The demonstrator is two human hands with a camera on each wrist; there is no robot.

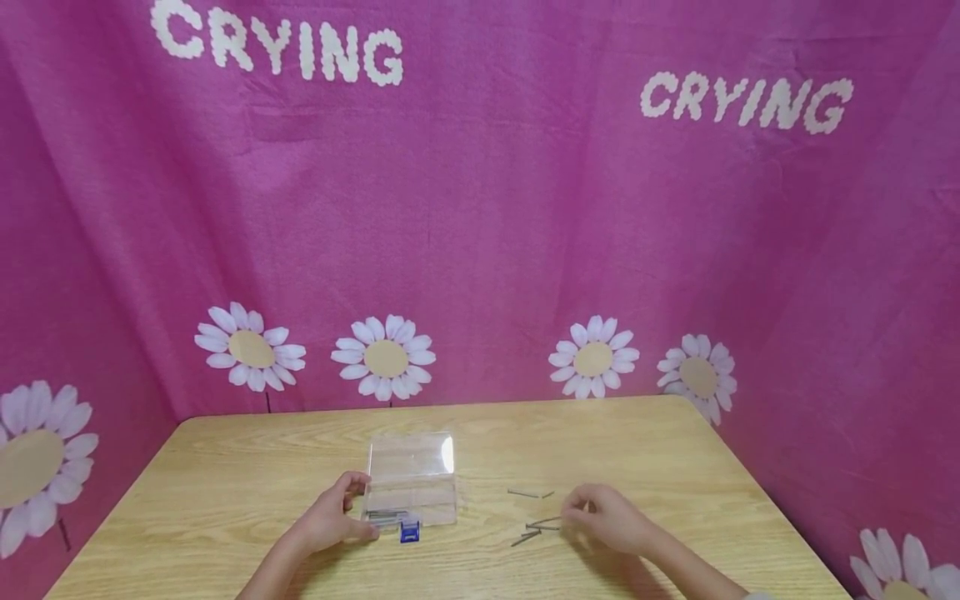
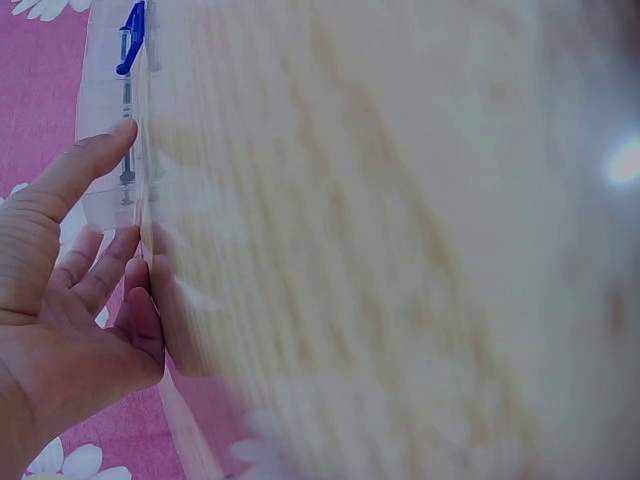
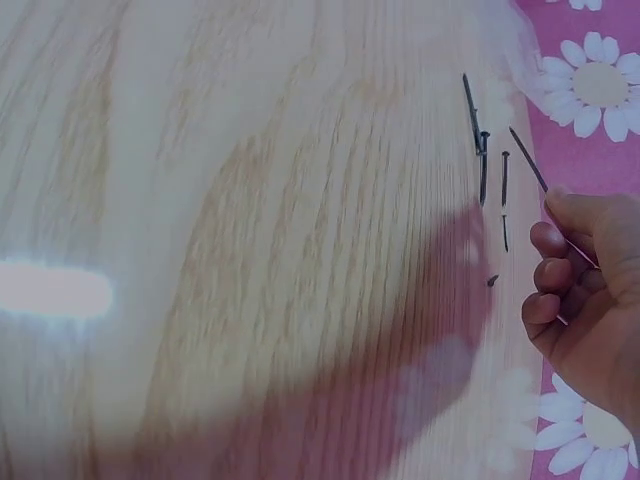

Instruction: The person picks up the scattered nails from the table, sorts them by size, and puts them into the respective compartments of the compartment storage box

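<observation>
A clear plastic box lies on the table with its lid raised and a blue latch at the front. Several nails lie inside, near its left front. My left hand holds the box at its left side, thumb at the front corner and fingers farther back. To the right of the box, my right hand pinches a nail between thumb and fingers, its pointed end sticking out. Several loose nails lie on the table beside that hand.
The light wooden table reaches back to a pink curtain with daisies and lettering. More of the curtain hangs along both sides.
</observation>
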